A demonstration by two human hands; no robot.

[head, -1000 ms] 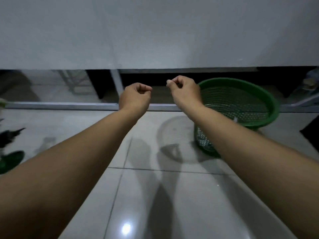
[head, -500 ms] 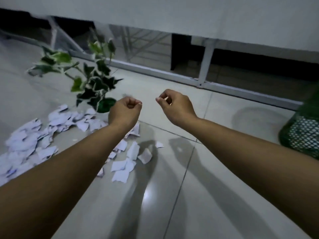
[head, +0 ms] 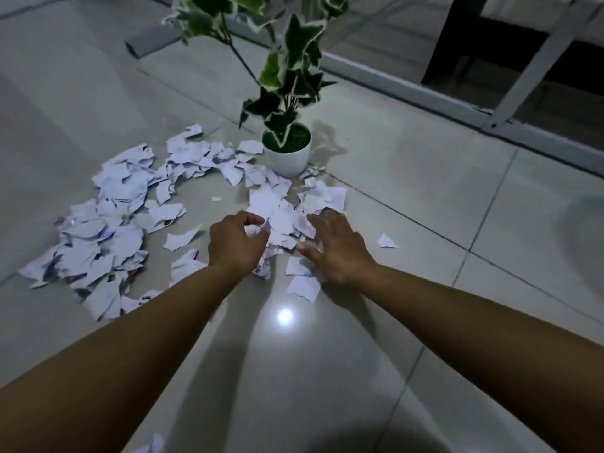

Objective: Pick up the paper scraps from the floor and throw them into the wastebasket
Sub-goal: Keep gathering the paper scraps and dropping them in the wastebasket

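Observation:
Torn white paper scraps lie scattered over the grey tiled floor, with a larger heap to the left. My left hand is down on the middle cluster, thumb and fingers curled around a few scraps. My right hand rests beside it with fingers spread, flat on the scraps at the cluster's right edge. A lone scrap lies to the right of that hand. The wastebasket is out of view.
A small white pot with a tall green ivy plant stands just behind the scraps, touching some of them. A white metal frame rail runs along the floor at the back right. One scrap lies near the bottom edge.
The view has swung left from the green wastebasket to the scrap pile. Both hands, held as fists in the air before, have dropped to the floor onto the scraps; the right one has spread.

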